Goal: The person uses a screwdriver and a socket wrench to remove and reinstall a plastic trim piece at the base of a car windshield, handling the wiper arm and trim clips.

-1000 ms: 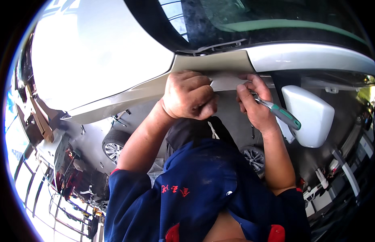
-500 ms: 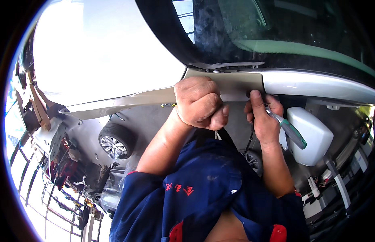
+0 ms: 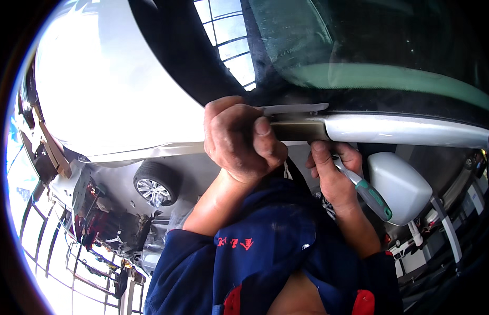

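Observation:
My left hand (image 3: 240, 139) is closed at the base of the windshield, over the rear end of the car's fender (image 3: 150, 153). Its thumb lies against the curled fingers, and anything inside them is hidden. To its right, my right hand (image 3: 335, 173) is wrapped around a ratchet wrench (image 3: 373, 199) with a green and dark handle that slants down to the right. The thumb and fingertips of that hand are at the lower edge of a bare, tan-grey strip of bodywork (image 3: 302, 130). What the tool's head touches cannot be seen.
The pale hood (image 3: 97, 89) spreads to the left and the windshield (image 3: 370, 52) lies ahead. A silver pillar (image 3: 402, 128) runs right, above a pale side mirror (image 3: 401, 184). On the floor are a wheel (image 3: 154, 185) and several loose car parts.
My left hand has shifted left and turned, its thumb now pointing up. My right hand keeps its hold on the ratchet wrench. The view has tilted, so the bodywork sits lower in it.

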A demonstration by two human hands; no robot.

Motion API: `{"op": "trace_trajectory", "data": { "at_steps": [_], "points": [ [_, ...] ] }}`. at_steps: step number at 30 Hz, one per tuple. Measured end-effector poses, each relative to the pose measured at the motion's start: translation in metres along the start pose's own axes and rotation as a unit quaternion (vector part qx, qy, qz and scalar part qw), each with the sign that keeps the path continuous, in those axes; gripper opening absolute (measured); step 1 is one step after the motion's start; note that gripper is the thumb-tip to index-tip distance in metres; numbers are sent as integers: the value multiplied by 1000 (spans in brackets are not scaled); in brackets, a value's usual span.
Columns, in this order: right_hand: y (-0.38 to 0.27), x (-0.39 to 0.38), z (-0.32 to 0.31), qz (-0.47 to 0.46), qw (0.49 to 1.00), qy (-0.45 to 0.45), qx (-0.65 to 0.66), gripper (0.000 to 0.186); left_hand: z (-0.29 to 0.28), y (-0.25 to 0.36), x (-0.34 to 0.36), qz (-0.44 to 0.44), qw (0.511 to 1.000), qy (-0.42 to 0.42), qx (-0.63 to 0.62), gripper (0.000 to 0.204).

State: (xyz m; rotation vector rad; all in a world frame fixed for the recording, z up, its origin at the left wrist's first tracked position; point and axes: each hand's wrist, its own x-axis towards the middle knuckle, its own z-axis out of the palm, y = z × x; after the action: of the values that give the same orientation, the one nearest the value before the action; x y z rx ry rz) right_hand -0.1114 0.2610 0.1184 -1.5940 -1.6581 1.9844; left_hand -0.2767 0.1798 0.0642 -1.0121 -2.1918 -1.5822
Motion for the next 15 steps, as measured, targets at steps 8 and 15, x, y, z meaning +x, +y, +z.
{"op": "trace_trajectory", "data": {
  "at_steps": [8,15],
  "points": [
    [1,13,-9,-38,997,-66,3,23,-1,3,3,-39,978,-90,185,36],
    [4,14,-12,-103,992,-70,-23,23,10,2,5,-53,989,-77,118,33]
  ]
}}
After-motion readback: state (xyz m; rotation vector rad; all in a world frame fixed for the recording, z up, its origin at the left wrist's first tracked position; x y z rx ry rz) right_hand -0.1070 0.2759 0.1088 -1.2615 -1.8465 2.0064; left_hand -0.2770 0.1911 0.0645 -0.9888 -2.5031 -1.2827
